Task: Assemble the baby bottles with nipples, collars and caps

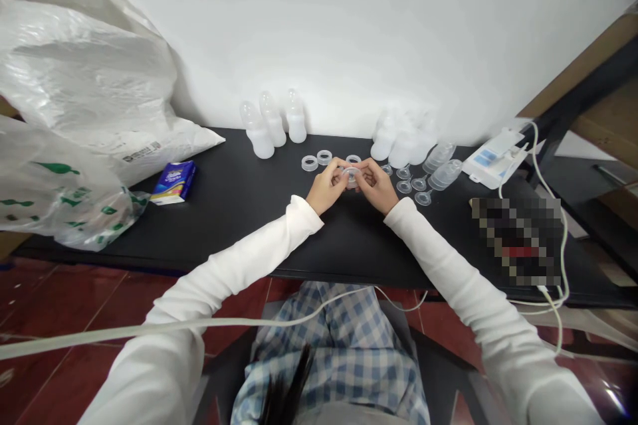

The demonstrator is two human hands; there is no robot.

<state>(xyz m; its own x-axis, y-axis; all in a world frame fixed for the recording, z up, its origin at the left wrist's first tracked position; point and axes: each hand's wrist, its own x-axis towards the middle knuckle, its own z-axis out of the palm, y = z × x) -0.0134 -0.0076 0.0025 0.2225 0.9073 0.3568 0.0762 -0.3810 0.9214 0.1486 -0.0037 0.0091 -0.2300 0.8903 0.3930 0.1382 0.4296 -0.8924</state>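
My left hand (326, 187) and my right hand (377, 184) meet over the middle of the black table (239, 199), fingers pinched together on one small clear plastic ring (351, 174). Loose clear rings (317, 160) lie just beyond my left hand. Clear teats (413, 184) lie on the table to the right of my right hand. Three capped clear bottles (272, 121) stand at the back by the wall. A cluster of white bottles (403, 139) and clear caps (441, 165) sits at the back right.
Large white plastic bags (74, 113) fill the table's left end, with a blue tissue pack (173, 182) beside them. A white device (496, 158) with cables lies at the right, near a blurred-out object (518, 239). A white wall runs behind the table.
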